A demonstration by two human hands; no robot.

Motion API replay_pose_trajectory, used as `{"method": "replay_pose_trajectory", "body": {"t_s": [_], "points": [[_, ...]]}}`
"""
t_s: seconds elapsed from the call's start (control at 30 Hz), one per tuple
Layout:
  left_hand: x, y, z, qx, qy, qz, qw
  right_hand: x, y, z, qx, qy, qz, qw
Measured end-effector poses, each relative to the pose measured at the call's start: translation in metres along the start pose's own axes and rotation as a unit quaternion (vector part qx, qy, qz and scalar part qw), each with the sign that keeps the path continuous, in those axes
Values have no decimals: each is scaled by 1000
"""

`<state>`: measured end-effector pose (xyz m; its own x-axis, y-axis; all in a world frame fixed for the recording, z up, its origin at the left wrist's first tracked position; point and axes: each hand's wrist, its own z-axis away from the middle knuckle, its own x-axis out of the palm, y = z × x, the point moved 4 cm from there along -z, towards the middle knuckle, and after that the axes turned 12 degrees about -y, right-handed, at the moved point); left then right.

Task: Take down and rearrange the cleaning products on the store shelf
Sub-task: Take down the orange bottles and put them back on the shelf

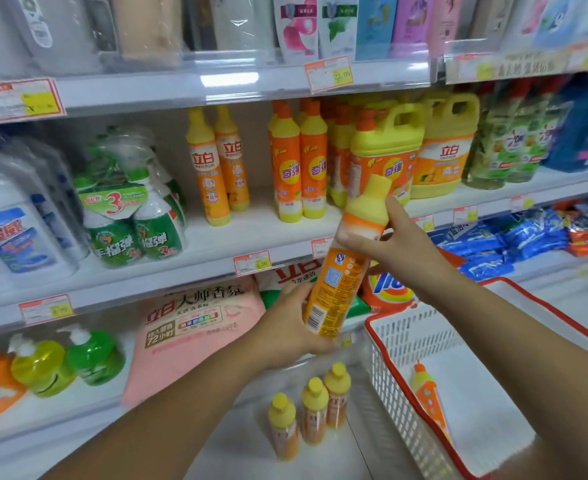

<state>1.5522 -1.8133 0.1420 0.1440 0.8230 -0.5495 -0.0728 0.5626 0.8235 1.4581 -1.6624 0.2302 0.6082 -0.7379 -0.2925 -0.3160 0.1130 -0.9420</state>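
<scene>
An orange dish-soap bottle with a yellow cap [344,271] is held tilted in front of the middle shelf [251,237], its back label facing me. My left hand [285,327] grips its lower end. My right hand [396,244] holds its upper part, just below the cap. Two matching bottles [218,164] stand on the middle shelf behind, with a gap beside them. Three more yellow-capped bottles [310,410] stand on the floor below my hands.
A white basket with a red rim [407,386] sits at lower right with one orange bottle [427,393] lying inside. Orange bottles [299,164] and yellow jugs [417,147] fill the shelf's right side, green spray bottles [133,216] its left. A pink bag [188,327] lies on the lower shelf.
</scene>
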Motion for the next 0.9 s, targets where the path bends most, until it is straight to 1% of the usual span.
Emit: {"method": "replay_pose_trajectory", "body": {"t_s": [0.07,0.17,0.23,0.3,0.33,0.4,0.43,0.47,0.53,0.6,0.63,0.7,0.77,0.83,0.9], "points": [[1,1,2,-6,11,0,1000,0,0,3,-7,1,7,1000],[2,0,1,-24,2,5,1000,0,5,2,-6,-27,-70,997],[3,1,0,-38,-37,56,997,-4,5,1,-13,-35,-135,990],[3,3,1,-47,-91,126,987,-8,6,2,-17,-39,-176,983],[2,3,2,-43,-104,153,982,-9,6,3,-14,-39,-192,980],[-1,2,5,-36,-100,193,975,-10,8,4,1,-43,-226,973],[-1,2,5,-30,-92,202,975,-10,10,4,10,-54,-241,969],[-2,3,6,-24,-79,187,979,-9,11,4,18,-68,-245,967],[-1,6,6,-18,-43,121,992,-8,12,5,36,-78,-193,977],[3,8,7,-12,-9,72,997,-9,15,6,52,-63,-138,987],[5,7,6,-12,0,59,998,-10,18,7,56,-50,-133,988],[8,4,6,-9,1,56,998,-12,20,8,60,-25,-131,989],[12,2,6,-5,-11,85,996,-15,23,9,65,-15,-126,990],[17,-2,6,-6,-19,99,995,-15,24,12,72,-26,-116,990],[25,-8,6,4,-29,74,997,-12,26,16,77,-46,-91,992]]}}
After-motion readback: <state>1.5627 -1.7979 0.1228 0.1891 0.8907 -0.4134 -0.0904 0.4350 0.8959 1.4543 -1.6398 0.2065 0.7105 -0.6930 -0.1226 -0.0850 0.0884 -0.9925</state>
